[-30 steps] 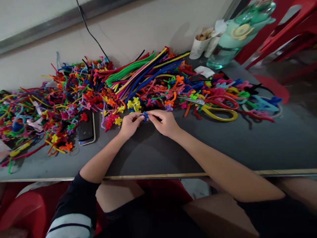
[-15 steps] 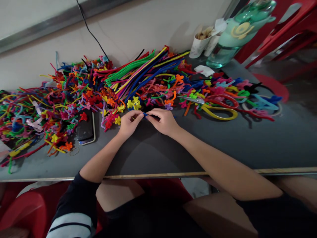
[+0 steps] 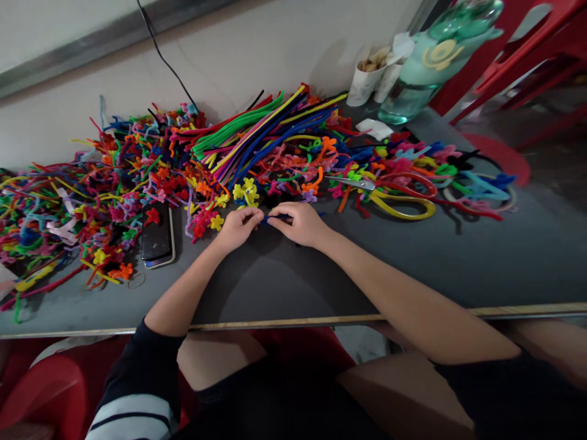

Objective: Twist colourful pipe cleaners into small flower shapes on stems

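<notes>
Over the grey table, a blue pipe cleaner (image 3: 265,220) shows between my fingertips, mostly hidden by them. My left hand (image 3: 239,228) is closed, thumb and forefinger pinching its left end. From the other side my right hand (image 3: 300,225) pinches it too, and a bit of blue pokes out past the knuckles. Just beyond the fingers lie yellow pipe-cleaner flowers (image 3: 245,192) at the front of a large colourful heap. A bundle of straight pipe cleaners (image 3: 257,137) rests on top of that heap.
Scissors (image 3: 403,194) with red and yellow handles lie to the right. A phone (image 3: 156,235) with a red flower on it is at left. Paper cups (image 3: 364,84) and a green water bottle (image 3: 422,73) stand at the back right. The table's front edge (image 3: 288,321) is nearest me.
My fingertips have drawn slightly apart, and a little more of the blue pipe cleaner shows between them. The view has shifted slightly; everything else lies as before.
</notes>
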Action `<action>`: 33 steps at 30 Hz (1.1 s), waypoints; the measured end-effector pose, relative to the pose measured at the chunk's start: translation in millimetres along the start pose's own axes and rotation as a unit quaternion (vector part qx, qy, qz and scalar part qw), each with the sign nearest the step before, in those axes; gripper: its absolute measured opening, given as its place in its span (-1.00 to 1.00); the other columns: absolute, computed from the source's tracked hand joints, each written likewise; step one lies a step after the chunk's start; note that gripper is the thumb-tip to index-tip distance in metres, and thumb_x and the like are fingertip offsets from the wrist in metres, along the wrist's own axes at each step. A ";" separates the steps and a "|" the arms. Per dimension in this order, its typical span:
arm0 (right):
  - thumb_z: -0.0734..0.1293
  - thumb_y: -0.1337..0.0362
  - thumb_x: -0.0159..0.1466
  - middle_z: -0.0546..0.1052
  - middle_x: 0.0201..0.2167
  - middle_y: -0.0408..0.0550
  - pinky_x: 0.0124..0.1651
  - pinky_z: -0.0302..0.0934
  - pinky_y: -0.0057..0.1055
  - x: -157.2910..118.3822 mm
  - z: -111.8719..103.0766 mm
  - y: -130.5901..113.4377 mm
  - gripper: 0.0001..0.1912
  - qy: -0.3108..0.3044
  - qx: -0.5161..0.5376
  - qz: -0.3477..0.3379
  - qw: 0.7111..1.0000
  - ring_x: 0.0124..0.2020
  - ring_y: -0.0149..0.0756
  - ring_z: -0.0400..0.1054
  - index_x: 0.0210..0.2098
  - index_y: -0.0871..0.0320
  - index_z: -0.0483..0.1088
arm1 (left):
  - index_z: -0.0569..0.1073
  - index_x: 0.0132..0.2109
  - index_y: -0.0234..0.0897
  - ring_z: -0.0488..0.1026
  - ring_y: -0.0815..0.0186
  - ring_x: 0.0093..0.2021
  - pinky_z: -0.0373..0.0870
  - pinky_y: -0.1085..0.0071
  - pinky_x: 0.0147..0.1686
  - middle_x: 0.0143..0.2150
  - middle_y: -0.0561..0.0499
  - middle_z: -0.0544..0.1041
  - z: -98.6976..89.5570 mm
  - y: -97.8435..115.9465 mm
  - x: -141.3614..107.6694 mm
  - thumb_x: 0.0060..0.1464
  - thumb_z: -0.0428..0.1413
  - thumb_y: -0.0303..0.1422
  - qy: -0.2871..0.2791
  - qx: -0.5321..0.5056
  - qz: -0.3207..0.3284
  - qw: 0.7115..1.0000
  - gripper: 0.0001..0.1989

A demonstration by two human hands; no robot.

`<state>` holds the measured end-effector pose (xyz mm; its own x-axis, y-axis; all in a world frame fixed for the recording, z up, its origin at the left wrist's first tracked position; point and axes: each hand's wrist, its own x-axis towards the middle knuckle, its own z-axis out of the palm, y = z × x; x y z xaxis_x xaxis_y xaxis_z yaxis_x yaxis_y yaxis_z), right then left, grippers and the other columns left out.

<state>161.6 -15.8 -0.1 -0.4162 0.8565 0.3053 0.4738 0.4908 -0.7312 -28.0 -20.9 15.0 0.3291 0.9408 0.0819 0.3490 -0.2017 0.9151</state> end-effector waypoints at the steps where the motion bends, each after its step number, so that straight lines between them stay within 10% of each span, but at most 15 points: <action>1: 0.29 0.18 0.24 0.56 -0.32 -0.03 -0.36 0.16 -0.41 -0.2 -0.3 -0.5 -0.79 -0.005 0.007 -0.006 1.000 -0.37 -0.31 0.39 -0.30 0.16 0.51 | 0.45 -0.41 -0.30 0.31 0.43 -0.52 0.27 0.47 -0.42 -0.55 0.08 0.39 -1.1 0.9 0.2 0.11 0.09 -0.16 -0.001 -0.001 -0.006 1.000 -0.71; 23: 0.32 0.07 0.22 0.43 -0.57 -0.14 -0.49 0.00 -0.45 2.3 0.3 0.0 -0.69 -0.064 0.105 -0.031 0.992 -0.60 -0.49 0.12 -0.41 0.20 0.51 | 0.54 -0.41 -0.34 0.26 0.51 -0.63 0.21 0.55 -0.61 -0.57 0.04 0.44 -5.7 1.3 -3.7 0.08 0.15 -0.24 -0.082 -0.087 -0.105 0.987 -0.75; 28: 0.33 0.00 0.17 0.18 -0.69 -0.25 -0.52 -0.11 -0.45 3.9 -3.2 0.1 -0.64 -0.061 0.146 0.031 0.987 -0.63 -0.51 -0.06 -0.42 0.22 0.48 | 0.53 -0.15 -0.29 0.49 0.40 -0.37 0.42 0.49 -0.36 -0.28 -0.05 0.58 -1.1 -7.5 -4.5 0.25 -0.05 -0.34 0.045 0.141 0.085 0.985 -0.74; 33: 0.35 -0.09 0.11 0.17 -0.65 -0.25 -0.54 -0.14 -0.47 6.5 -9.6 3.8 -0.55 -0.169 0.211 0.075 0.960 -0.62 -0.53 -0.06 -0.44 0.23 0.43 | 0.46 0.01 -0.26 0.54 0.32 -0.15 0.45 0.43 -0.22 -0.16 -0.08 0.59 -13.9 -3.4 -11.8 0.27 -0.07 -0.44 0.014 0.413 0.352 0.840 -0.73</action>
<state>168.2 -6.9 4.9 -0.6291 0.7772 0.0146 0.2207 0.1966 -0.9553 -45.3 -27.6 16.4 0.6921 0.5124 0.5083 0.5704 -0.8198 0.0498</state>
